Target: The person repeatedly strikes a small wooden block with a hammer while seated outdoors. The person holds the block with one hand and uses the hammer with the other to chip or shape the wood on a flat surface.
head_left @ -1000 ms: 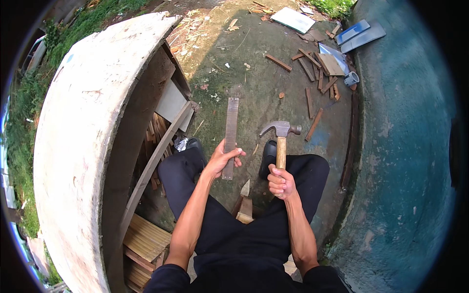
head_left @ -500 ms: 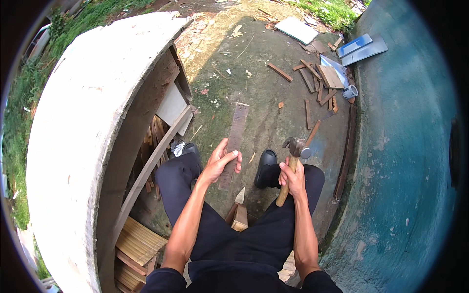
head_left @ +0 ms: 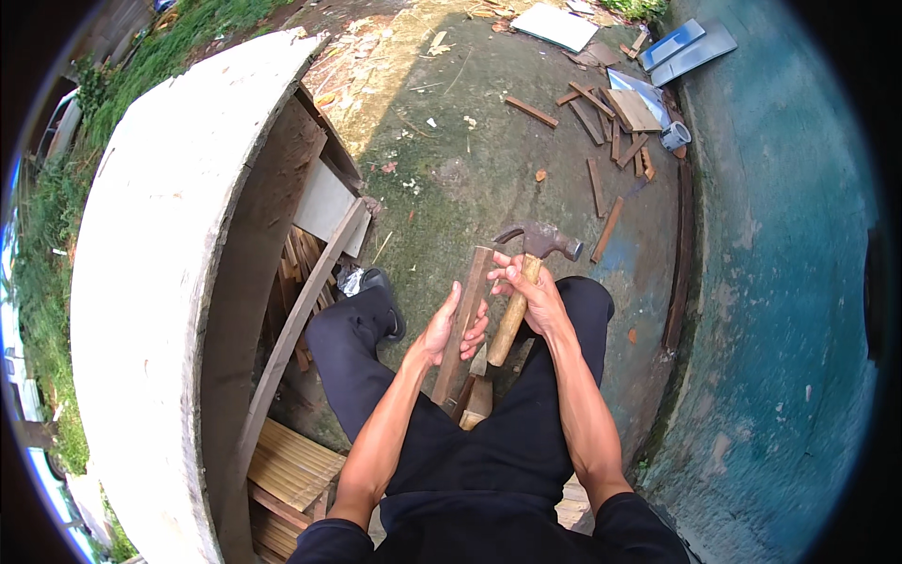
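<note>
In my left hand (head_left: 453, 329) is a narrow brown wooden strip (head_left: 463, 324), its edge turned up and its lower end toward my lap. My right hand (head_left: 537, 299) is closed around the wooden handle of a claw hammer (head_left: 512, 329). The rusty hammer head points up past the hand, claw to the left and striking face to the right. The right fingers extend to the strip's upper end; whether they touch it I cannot tell. Between my thighs a wooden block (head_left: 477, 404) stands below the strip, partly hidden by it.
A pale slab (head_left: 141, 282) rises at the left, with a leaning plank (head_left: 301, 329) and stacked slats (head_left: 291, 456) beneath it. Scrap wood pieces (head_left: 611, 122), a paint can (head_left: 675, 136) and a white board (head_left: 554, 26) lie ahead at right. A blue-green wall (head_left: 770, 282) bounds the right side.
My right hand has brought the hammer leftward to the strip's upper end. The strip has turned from its broad face onto its edge and come nearer, while my left hand has shifted slightly right.
</note>
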The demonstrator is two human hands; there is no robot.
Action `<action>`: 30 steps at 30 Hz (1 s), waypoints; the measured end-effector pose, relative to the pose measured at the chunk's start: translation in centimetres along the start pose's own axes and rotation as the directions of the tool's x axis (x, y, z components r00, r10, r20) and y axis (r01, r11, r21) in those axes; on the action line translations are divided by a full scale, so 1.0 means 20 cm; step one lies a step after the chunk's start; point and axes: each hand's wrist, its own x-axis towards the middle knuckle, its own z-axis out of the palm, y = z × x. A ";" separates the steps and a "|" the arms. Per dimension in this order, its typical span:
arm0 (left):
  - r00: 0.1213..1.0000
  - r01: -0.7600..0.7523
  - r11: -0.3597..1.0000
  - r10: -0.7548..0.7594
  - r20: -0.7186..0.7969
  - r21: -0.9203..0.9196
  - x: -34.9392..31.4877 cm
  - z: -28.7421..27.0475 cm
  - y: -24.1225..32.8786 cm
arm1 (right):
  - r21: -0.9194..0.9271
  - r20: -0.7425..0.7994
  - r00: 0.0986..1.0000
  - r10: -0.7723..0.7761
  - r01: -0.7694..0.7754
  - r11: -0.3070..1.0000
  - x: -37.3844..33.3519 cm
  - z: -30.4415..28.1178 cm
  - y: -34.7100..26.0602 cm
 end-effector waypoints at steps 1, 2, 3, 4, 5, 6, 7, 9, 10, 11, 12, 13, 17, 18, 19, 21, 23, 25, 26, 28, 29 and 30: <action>0.998 0.034 0.999 -0.032 0.048 -0.032 -0.01 0.00 0.00 | 0.014 0.018 1.000 0.010 -0.010 1.000 0.01 0.00 0.01; 0.996 0.054 0.997 -0.049 0.077 -0.057 -0.02 0.01 0.00 | -0.052 0.013 1.000 0.010 -0.009 0.999 0.02 0.00 0.01; 0.991 0.075 0.994 -0.065 0.117 -0.083 -0.03 0.01 0.00 | -0.119 0.008 1.000 0.014 -0.013 0.993 0.03 0.00 0.02; 0.984 0.096 0.989 -0.078 0.159 -0.111 -0.04 0.02 0.00 | -0.192 -0.019 0.999 0.033 -0.036 0.981 0.03 0.00 0.02; 0.989 0.068 0.994 -0.056 0.137 -0.083 -0.04 0.03 0.00 | -0.271 -0.050 0.994 0.097 -0.107 0.957 0.04 -0.01 0.02; 0.993 0.041 0.998 -0.035 0.116 -0.055 -0.04 0.03 0.00 | -0.240 0.004 0.998 0.068 -0.066 0.969 0.04 0.00 0.03; 0.991 0.005 1.000 -0.002 0.131 -0.023 -0.03 0.04 0.01 | -0.221 0.011 0.998 0.057 -0.053 0.974 0.04 0.00 0.03; 0.967 -0.230 0.972 0.223 -0.119 -0.045 -0.01 0.03 0.03 | -0.202 0.071 0.997 0.032 -0.017 0.979 0.02 0.01 0.03; 0.918 -0.352 0.935 0.339 -0.206 -0.030 0.01 0.03 0.05 | -0.210 0.074 0.994 0.076 -0.058 0.976 0.01 0.01 0.04; 0.833 -0.490 0.871 0.457 -0.311 -0.032 0.02 0.01 0.07 | -0.198 0.073 0.994 0.083 -0.068 0.978 0.00 0.02 0.04; 0.739 -0.584 0.811 0.511 -0.438 -0.041 0.03 -0.01 0.10 | -0.169 0.096 0.992 0.081 -0.064 0.984 -0.01 0.03 0.05; 0.696 -0.641 0.762 0.528 -0.487 -0.090 0.03 -0.03 0.12 | -0.181 0.107 0.987 0.119 -0.098 0.979 -0.02 0.03 0.05; 0.476 -0.766 0.642 0.522 -0.708 -0.042 0.04 -0.09 0.17 | -0.303 0.127 0.981 0.146 -0.102 0.947 -0.04 0.04 0.06; 0.470 -0.777 0.628 0.527 -0.708 -0.048 0.03 -0.10 0.17 | -0.292 0.123 0.980 0.155 -0.114 0.950 -0.04 0.04 0.06; 0.461 -0.789 0.612 0.541 -0.703 -0.046 0.03 -0.11 0.17 | -0.272 0.121 0.980 0.155 -0.117 0.955 -0.04 0.04 0.06; 0.446 -0.820 0.567 0.556 -0.701 -0.072 0.02 -0.12 0.17 | -0.248 0.130 0.979 0.155 -0.119 0.961 -0.03 0.04 0.05; 0.467 -0.818 0.565 0.550 -0.692 -0.103 0.02 -0.12 0.17 | -0.176 0.145 0.979 0.140 -0.114 0.978 -0.01 0.04 0.05; 0.457 -0.819 0.566 0.550 -0.699 -0.090 0.01 -0.13 0.18 | -0.081 0.106 0.982 0.157 -0.149 0.985 0.00 0.04 0.04; 0.433 -0.821 0.568 0.549 -0.715 -0.061 0.02 -0.13 0.18 | -0.018 0.106 0.981 0.160 -0.159 0.987 0.00 0.04 0.04; 0.425 -0.804 0.593 0.524 -0.738 -0.041 0.02 -0.14 0.18 | 0.068 0.061 0.980 0.188 -0.192 0.979 0.00 0.04 0.04; 0.441 -0.786 0.616 0.499 -0.746 -0.052 0.02 -0.14 0.18 | 0.128 0.040 0.980 0.193 -0.196 0.972 0.00 0.03 0.04; 0.444 -0.775 0.629 0.470 -0.762 -0.063 0.03 -0.14 0.18 | 0.133 0.038 0.980 0.196 -0.199 0.971 0.00 0.03 0.04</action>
